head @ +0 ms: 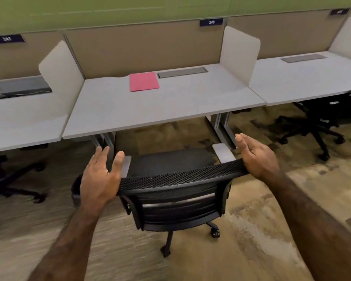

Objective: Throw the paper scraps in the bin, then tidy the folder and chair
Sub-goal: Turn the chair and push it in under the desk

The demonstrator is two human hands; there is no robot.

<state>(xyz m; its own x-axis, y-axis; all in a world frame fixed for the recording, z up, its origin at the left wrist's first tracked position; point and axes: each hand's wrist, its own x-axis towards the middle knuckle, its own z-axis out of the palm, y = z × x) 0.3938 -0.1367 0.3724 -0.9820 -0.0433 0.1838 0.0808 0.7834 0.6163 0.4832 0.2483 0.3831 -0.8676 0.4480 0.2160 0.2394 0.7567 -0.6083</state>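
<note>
A black mesh office chair point(176, 179) stands on the carpet in front of the middle desk point(170, 110), its seat facing the desk and its front just short of the desk edge. My left hand point(101, 179) rests on the left end of the backrest's top rail, fingers spread and extended. My right hand point(255, 157) lies against the right end of the rail, fingers straight and apart. A closed pink folder point(143, 81) lies flat near the back of the desk, beside a grey cable hatch point(182, 72). No paper scraps or bin are in view.
White side dividers point(239, 55) flank the desk, with a tan partition behind. A laptop point(22, 86) sits on the left desk. Other black chairs stand at far left point(12, 179) and far right point(316, 122). Metal desk legs point(221, 126) stand under the desk at right.
</note>
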